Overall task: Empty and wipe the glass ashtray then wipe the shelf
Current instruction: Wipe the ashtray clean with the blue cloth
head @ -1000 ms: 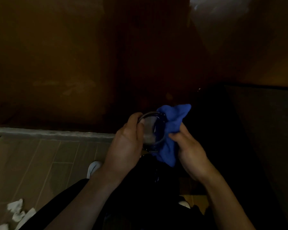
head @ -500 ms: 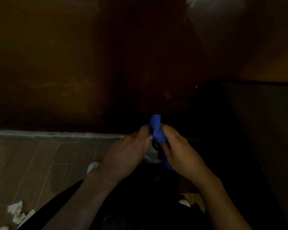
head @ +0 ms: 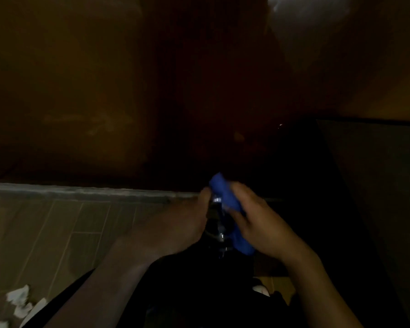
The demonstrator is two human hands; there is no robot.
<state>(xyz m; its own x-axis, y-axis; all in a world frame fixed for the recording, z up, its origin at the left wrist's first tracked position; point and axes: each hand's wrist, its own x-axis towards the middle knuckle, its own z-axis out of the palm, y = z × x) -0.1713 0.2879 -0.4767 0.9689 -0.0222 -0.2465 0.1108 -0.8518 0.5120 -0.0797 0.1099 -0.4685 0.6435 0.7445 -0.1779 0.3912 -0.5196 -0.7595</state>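
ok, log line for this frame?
phase: wipe | left hand: holds glass ashtray | right hand: grips blue cloth against it | floor: white paper scraps

The floor, laid in long grey-brown plank tiles, fills the frame toward 8 o'clock. A pale skirting strip bounds its far edge, running from 9 o'clock in toward the centre. Crumpled white paper scraps lie on the tiles at the far 8 o'clock corner.

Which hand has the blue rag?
The right hand: its fingers wrap the blue rag, while the left hand holds only the glass ashtray.
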